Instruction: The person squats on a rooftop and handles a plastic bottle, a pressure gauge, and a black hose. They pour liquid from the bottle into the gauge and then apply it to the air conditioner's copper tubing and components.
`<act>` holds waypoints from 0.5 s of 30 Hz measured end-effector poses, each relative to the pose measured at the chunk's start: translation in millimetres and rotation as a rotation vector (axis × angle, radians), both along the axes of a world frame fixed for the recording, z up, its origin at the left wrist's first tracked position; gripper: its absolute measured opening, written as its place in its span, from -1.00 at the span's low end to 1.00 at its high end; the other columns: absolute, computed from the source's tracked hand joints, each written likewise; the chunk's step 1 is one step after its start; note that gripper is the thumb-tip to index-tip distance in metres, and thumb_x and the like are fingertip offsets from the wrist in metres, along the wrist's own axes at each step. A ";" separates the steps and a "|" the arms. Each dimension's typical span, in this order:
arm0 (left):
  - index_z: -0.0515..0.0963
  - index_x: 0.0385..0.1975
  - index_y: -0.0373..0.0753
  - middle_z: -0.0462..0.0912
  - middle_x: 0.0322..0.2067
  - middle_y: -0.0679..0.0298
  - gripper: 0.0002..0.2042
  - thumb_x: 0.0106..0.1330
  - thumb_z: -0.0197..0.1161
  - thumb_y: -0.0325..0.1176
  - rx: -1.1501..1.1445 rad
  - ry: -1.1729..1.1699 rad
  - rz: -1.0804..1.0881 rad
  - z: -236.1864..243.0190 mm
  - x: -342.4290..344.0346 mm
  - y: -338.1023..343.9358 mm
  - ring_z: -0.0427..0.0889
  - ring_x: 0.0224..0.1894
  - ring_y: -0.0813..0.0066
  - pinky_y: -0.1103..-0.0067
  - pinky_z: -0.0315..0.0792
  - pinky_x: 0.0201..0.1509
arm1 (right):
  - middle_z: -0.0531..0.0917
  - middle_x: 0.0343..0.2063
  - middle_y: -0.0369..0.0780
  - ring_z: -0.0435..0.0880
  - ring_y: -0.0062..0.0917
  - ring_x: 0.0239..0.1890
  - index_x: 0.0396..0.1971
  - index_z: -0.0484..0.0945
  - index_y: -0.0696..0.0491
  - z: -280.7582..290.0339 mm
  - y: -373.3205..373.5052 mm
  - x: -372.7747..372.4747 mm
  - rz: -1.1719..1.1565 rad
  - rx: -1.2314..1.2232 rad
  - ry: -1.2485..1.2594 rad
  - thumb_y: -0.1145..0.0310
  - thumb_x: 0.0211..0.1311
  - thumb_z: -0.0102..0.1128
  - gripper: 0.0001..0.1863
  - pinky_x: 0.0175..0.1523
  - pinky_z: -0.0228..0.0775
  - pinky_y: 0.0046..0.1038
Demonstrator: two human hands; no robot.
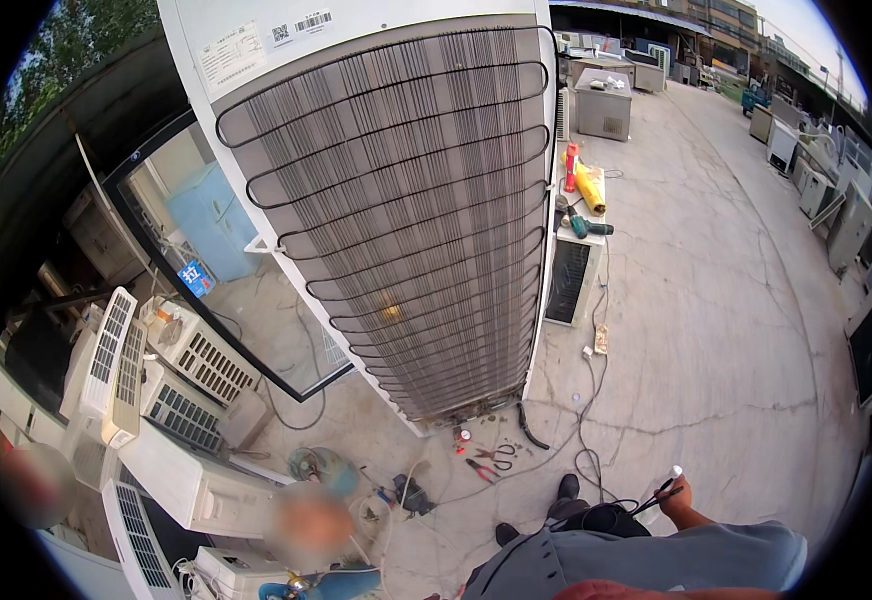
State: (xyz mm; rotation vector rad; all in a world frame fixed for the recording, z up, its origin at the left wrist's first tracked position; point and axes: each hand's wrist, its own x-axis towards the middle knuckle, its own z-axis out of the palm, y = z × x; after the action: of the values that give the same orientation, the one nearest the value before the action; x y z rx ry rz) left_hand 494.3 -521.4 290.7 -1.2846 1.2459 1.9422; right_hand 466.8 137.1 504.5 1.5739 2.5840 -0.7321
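Observation:
My right hand (674, 498) is at the lower right, its fingers closed round a small white-ended thing (675, 472) with a thin black cord (653, 498) beside it; its exact kind is unclear. My left hand is out of view. Ahead stands a tall white refrigerator (188, 50), its back turned to me and covered by a black wire condenser coil (396, 180). On the concrete by its base lie red-handled pliers (479, 470), black-handled scissors (505, 456), a small red-and-white gauge (464, 436) and a bent black tube (531, 427).
Right of the refrigerator are a red can (571, 168), a yellow bottle (589, 188), a green cordless drill (586, 227) and a power strip (601, 339) with trailing cables. A framed glass door (306, 392) and air-conditioner units (196, 350) crowd the left. A person in blue (341, 584) is at the lower left.

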 end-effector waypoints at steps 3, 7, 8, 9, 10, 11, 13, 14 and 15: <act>0.63 -0.06 -0.26 0.69 -0.25 0.14 -0.74 0.32 0.23 -0.31 -0.040 0.001 -0.062 3.1 -16.2 5.7 0.68 -0.13 0.10 0.27 0.55 0.03 | 0.69 -0.18 0.01 0.68 -0.03 -0.05 -0.04 0.45 0.16 -4.9 -2.1 8.2 -0.036 0.011 -0.039 0.22 -0.08 0.53 -0.38 0.00 0.55 -0.15; 0.57 -0.01 -0.27 0.66 -0.18 0.12 -0.71 0.34 0.23 -0.31 -0.063 0.002 -0.117 9.8 -33.3 8.3 0.67 -0.11 0.09 0.24 0.54 0.05 | 0.70 -0.20 0.04 0.68 0.01 -0.06 0.00 0.47 0.15 1.2 -9.4 13.5 -0.060 -0.031 0.022 0.30 -0.08 0.47 -0.41 0.02 0.55 -0.12; 0.56 0.01 -0.27 0.65 -0.17 0.11 -0.70 0.34 0.23 -0.31 -0.066 0.002 -0.126 11.9 -36.7 8.4 0.67 -0.10 0.09 0.24 0.54 0.05 | 0.70 -0.19 0.04 0.68 0.01 -0.06 0.01 0.47 0.15 -10.2 -5.9 19.3 -0.073 -0.048 0.038 0.30 -0.08 0.49 -0.40 0.03 0.55 -0.12; 0.54 0.02 -0.27 0.65 -0.15 0.11 -0.70 0.35 0.23 -0.30 -0.063 0.005 -0.149 13.5 -45.1 12.1 0.67 -0.10 0.09 0.23 0.54 0.06 | 0.70 -0.19 0.05 0.68 0.01 -0.06 0.01 0.47 0.16 -26.2 4.1 31.4 -0.096 -0.055 0.057 0.30 -0.08 0.50 -0.39 0.03 0.55 -0.13; 0.53 0.04 -0.27 0.64 -0.13 0.10 -0.69 0.35 0.23 -0.30 -0.063 0.007 -0.162 14.4 -49.7 12.8 0.66 -0.09 0.09 0.22 0.54 0.06 | 0.70 -0.18 0.05 0.68 0.01 -0.05 0.01 0.47 0.16 -32.9 7.6 36.7 -0.111 -0.068 0.075 0.30 -0.08 0.51 -0.39 0.04 0.55 -0.13; 0.51 0.05 -0.27 0.63 -0.12 0.10 -0.68 0.35 0.23 -0.30 -0.065 0.008 -0.184 14.8 -55.0 14.1 0.66 -0.09 0.08 0.22 0.54 0.07 | 0.70 -0.17 0.05 0.68 0.01 -0.05 0.01 0.47 0.17 -36.8 9.6 42.1 -0.125 -0.065 0.076 0.30 -0.08 0.52 -0.38 0.05 0.55 -0.13; 0.48 0.08 -0.28 0.61 -0.08 0.08 -0.66 0.36 0.22 -0.30 -0.090 0.015 -0.167 23.4 -49.9 9.0 0.66 -0.08 0.08 0.20 0.54 0.08 | 0.70 -0.15 0.06 0.68 0.01 -0.03 0.01 0.46 0.18 -38.8 6.7 29.6 -0.101 -0.086 0.083 0.30 -0.10 0.54 -0.36 0.06 0.55 -0.13; 0.47 0.09 -0.28 0.61 -0.07 0.08 -0.65 0.37 0.22 -0.29 -0.103 0.018 -0.156 27.5 -47.3 5.4 0.66 -0.07 0.08 0.20 0.54 0.09 | 0.70 -0.15 0.07 0.68 0.01 -0.03 0.02 0.46 0.18 -39.1 5.0 22.1 -0.090 -0.086 0.069 0.30 -0.09 0.54 -0.36 0.07 0.55 -0.13; 0.46 0.11 -0.28 0.60 -0.05 0.07 -0.64 0.37 0.22 -0.29 -0.117 0.021 -0.138 32.3 -41.7 0.9 0.66 -0.06 0.08 0.19 0.54 0.09 | 0.70 -0.14 0.07 0.68 0.02 -0.02 0.02 0.46 0.18 -37.4 2.3 13.1 -0.074 -0.088 0.055 0.30 -0.09 0.53 -0.36 0.07 0.55 -0.12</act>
State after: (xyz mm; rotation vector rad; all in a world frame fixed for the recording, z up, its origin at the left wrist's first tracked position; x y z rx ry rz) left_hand 452.5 -520.4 323.0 -1.2027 1.4381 1.8132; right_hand 479.9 139.4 467.1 1.6543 2.5042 -0.8947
